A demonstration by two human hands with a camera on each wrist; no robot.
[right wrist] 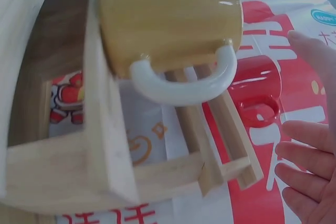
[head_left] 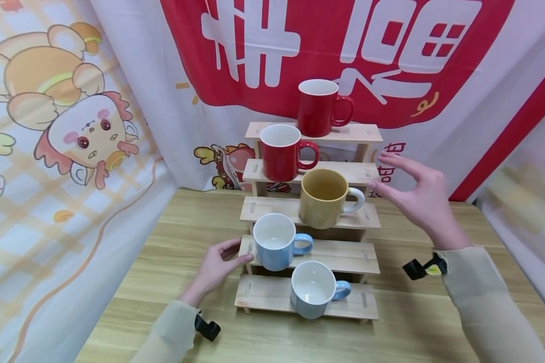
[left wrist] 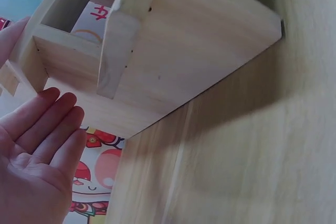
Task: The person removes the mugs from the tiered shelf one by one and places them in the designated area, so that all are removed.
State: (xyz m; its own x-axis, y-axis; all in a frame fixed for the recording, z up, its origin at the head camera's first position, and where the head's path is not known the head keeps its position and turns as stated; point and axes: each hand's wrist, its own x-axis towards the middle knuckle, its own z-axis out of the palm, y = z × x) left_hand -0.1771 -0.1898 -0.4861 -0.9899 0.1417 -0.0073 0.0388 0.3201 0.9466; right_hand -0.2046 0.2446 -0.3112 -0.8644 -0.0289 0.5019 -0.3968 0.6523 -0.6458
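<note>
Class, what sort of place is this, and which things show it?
Probably a small staged display corner: a red-and-white printed cloth backdrop, a wood-grain tabletop and a five-tier pale-wood rack of red, yellow and blue mugs.

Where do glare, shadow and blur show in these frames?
Head: print on the right-hand fabric backdrop looks soft. Left wrist: dark shadow beside the tiered wooden stand on the tabletop. Right wrist: white glints on the mustard-yellow mug; stand's nearest edges look blurred.
</note>
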